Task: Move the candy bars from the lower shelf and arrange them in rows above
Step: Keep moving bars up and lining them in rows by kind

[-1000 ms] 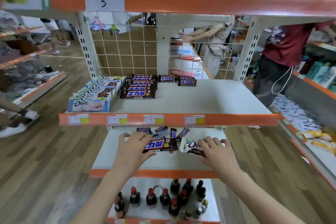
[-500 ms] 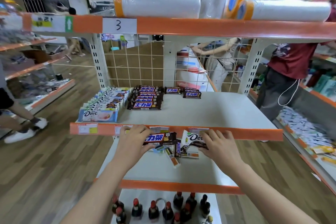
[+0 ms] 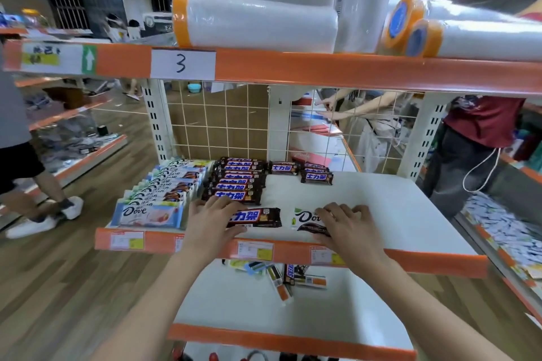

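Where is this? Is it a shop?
Most likely a shop: orange-edged shelves with price tags, candy bars lined up in rows, and more stocked racks nearby.

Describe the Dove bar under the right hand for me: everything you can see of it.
The Dove bar is a flat bar in a glossy wrapper, white at its left end with dark "Dove" script and a small green mark at the corner, turning dark brown lower right. It lies flat near the front edge of the upper shelf, to the right of the brown bar and apart from it. The right hand covers its right part, fingers curled over it; that end is hidden.
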Tool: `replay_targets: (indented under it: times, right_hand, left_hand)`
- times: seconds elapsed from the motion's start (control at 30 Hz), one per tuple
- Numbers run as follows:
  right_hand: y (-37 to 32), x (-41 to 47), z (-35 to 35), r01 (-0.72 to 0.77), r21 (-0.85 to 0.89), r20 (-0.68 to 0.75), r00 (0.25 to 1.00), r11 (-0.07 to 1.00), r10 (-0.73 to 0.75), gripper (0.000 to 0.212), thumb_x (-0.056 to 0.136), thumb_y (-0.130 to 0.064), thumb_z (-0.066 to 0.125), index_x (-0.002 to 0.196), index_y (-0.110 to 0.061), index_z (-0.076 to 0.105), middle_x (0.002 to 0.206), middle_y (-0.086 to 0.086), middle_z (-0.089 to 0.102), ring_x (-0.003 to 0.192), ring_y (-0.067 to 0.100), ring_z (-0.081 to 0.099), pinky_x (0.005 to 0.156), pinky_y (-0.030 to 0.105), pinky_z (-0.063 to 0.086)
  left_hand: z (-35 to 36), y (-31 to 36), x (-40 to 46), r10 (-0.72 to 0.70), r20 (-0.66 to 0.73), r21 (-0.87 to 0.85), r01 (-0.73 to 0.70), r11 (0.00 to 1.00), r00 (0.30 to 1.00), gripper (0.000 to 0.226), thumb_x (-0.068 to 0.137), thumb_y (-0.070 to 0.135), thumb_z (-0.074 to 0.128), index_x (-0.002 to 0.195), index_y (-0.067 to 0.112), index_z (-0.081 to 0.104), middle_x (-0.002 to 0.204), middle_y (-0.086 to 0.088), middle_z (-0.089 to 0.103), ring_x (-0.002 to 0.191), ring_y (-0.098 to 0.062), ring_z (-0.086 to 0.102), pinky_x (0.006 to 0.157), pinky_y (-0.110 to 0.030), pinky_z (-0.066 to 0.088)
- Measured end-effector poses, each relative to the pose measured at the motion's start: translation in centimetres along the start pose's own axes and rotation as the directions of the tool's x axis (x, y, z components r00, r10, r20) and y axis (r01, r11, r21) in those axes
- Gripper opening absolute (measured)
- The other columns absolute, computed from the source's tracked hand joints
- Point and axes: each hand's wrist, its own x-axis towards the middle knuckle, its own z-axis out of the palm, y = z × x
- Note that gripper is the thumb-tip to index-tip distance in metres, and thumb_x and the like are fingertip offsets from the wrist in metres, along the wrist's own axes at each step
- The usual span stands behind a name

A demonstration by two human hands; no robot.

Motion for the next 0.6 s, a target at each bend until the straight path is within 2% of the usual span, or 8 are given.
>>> replay_targets:
  times: [0.13,0.23,0.47,0.53,0.6]
  right_hand:
    - [0.5,0.8,1.7,0.02,-0.024,0.02,1.0,1.0,-0.02,0.051,0.054,-0.052,0.084,0.09,-0.019,0.07,0.083,-0.002,0.065,0.067,0.018,0.063,0.064,0.036,0.047]
    - [0.5,1.6,3.1,-0.007,-0.03,0.043,0.999,1.0,0.008,0.051,0.052,-0.054,0.084,0.088,-0.021,0.071,0.081,-0.003,0.065,0.066,0.017,0.063,0.069,0.036,0.041]
    - [0.6,3.6,6.3,-0.004,0.052,0.064,0.998,0.999,0.0,0.052,0.048,-0.052,0.086,0.085,-0.02,0.07,0.079,-0.003,0.065,0.066,0.018,0.063,0.07,0.035,0.031]
    - [0.4,4.2,6.8,-0.002,0.044,0.073,0.997,0.999,-0.001,0.052,0.048,-0.053,0.086,0.085,-0.021,0.07,0.079,-0.003,0.065,0.067,0.018,0.063,0.07,0.035,0.033]
    - [0.2,4.8,7.1,0.0,0.038,0.081,0.997,0.999,-0.003,0.051,0.048,-0.055,0.085,0.085,-0.022,0.07,0.079,-0.004,0.065,0.067,0.017,0.063,0.068,0.035,0.042]
  left_hand:
    - [0.9,-1.1,1.5,0.028,-0.003,0.029,-0.027,0.999,1.0,0.044,0.055,0.042,0.085,0.094,0.03,0.069,0.09,0.009,0.065,0.087,-0.02,0.064,0.074,-0.049,0.045]
    - [1.8,-1.8,2.5,0.017,0.011,0.029,-0.018,0.999,1.0,0.045,0.055,0.04,0.086,0.095,0.028,0.07,0.093,0.008,0.066,0.09,-0.022,0.064,0.075,-0.05,0.044]
    - [3.3,-3.4,4.8,-0.026,0.094,0.026,0.023,0.999,0.995,0.042,0.067,0.036,0.08,0.106,0.028,0.067,0.107,0.004,0.064,0.104,-0.024,0.059,0.085,-0.051,0.039]
    - [3.6,-3.8,5.4,-0.016,0.094,0.036,0.013,0.999,0.995,0.042,0.066,0.033,0.081,0.104,0.027,0.067,0.105,0.004,0.064,0.102,-0.025,0.06,0.082,-0.049,0.04]
    - [3.8,-4.2,6.0,-0.018,0.096,0.043,0.014,0.999,0.995,0.041,0.068,0.03,0.08,0.106,0.027,0.066,0.107,0.004,0.063,0.104,-0.025,0.058,0.086,-0.051,0.038]
